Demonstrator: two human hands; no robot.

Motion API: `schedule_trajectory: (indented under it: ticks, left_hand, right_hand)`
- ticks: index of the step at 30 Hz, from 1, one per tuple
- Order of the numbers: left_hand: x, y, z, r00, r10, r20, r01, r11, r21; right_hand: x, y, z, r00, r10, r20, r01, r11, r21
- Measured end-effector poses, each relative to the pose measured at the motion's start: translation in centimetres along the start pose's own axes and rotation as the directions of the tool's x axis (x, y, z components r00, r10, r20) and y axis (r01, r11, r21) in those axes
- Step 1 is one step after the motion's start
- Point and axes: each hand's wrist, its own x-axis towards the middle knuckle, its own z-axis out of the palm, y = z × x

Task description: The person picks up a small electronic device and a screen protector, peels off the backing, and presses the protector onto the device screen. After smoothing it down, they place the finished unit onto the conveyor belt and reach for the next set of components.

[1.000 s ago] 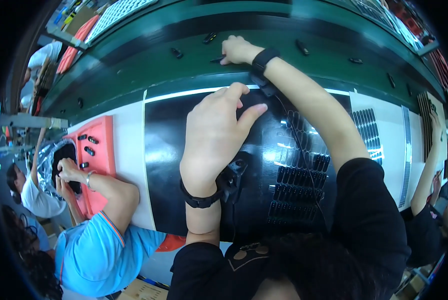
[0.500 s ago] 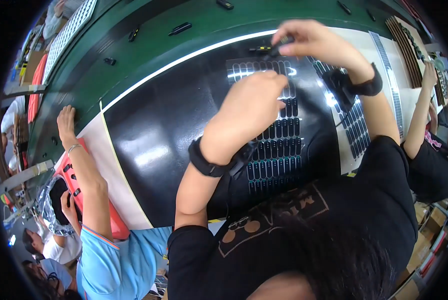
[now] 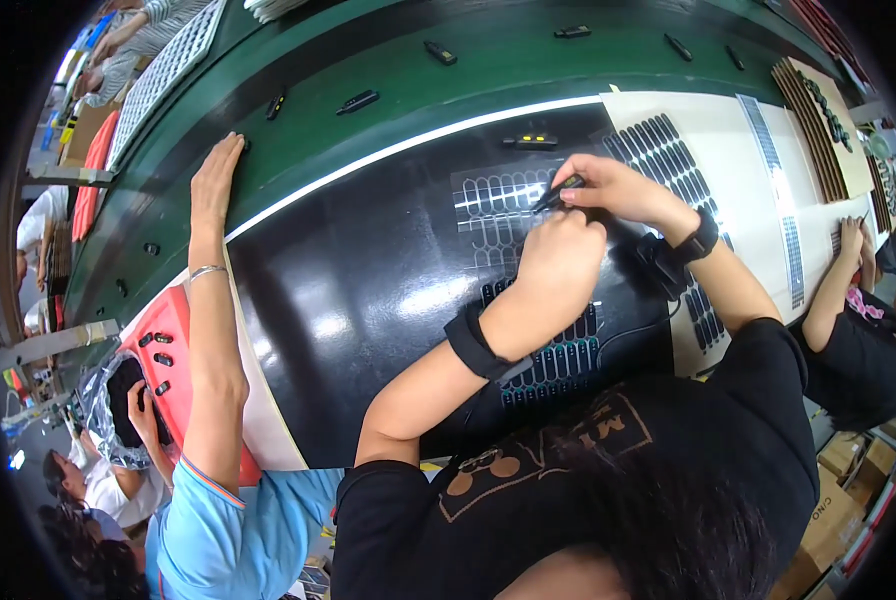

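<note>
A small black device with yellow marks [image 3: 570,188] is pinched in the fingers of my right hand [image 3: 613,188]. Right below it, my left hand [image 3: 565,250] is closed, knuckles up; its fingertips are turned away, so what they hold, if anything, is hidden. Both hands are over a clear sheet of oblong labels [image 3: 498,205], whose far rows are bare outlines and whose near rows carry dark labels [image 3: 548,370]. Another black device with yellow marks [image 3: 530,142] lies on the black mat [image 3: 368,270] beyond my hands.
More dark label strips [image 3: 663,145] lie right of the mat. Several black devices [image 3: 358,102] are spread along the green conveyor belt [image 3: 398,70] beyond. At left, a co-worker's arm [image 3: 213,330] reaches over a red tray [image 3: 176,325]. Stacked boards [image 3: 818,125] stand at far right.
My right hand has drawn nearer with the black device, and my left hand has moved right and nearer, beside it. The co-worker's hand has reached farther over the belt.
</note>
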Motion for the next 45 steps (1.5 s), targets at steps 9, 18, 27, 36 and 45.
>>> schedule_trajectory:
  ticks: [9, 18, 27, 36, 45]
  left_hand:
    - [-1.1, 3.1, -10.7, 0.937, -0.040, -0.346, -0.068, 0.953, -0.294]
    - [-1.9, 1.4, -15.0, 0.804, -0.422, -0.418, -0.151, 0.535, -0.831]
    - [-1.9, -0.9, -15.6, 0.792, -0.435, -0.429, -0.101, 0.599, -0.795]
    - [-1.6, -0.3, -14.9, 0.759, -0.461, -0.459, -0.109, 0.607, -0.788]
    - [-1.2, 0.3, -14.0, 0.724, -0.464, -0.511, -0.124, 0.641, -0.757]
  right_hand:
    - [0.0, -7.3, 2.6, 0.968, -0.245, -0.051, 0.250, 0.952, 0.176]
    - [-0.1, -13.4, 6.8, 0.644, -0.731, -0.226, 0.676, 0.682, -0.279]
    - [-1.0, -14.3, 7.5, 0.675, -0.709, -0.206, 0.605, 0.691, -0.395]
    - [-1.2, -14.5, 7.7, 0.661, -0.708, -0.249, 0.559, 0.686, -0.466]
    - [-1.5, -14.7, 7.8, 0.639, -0.730, -0.242, 0.510, 0.638, -0.577]
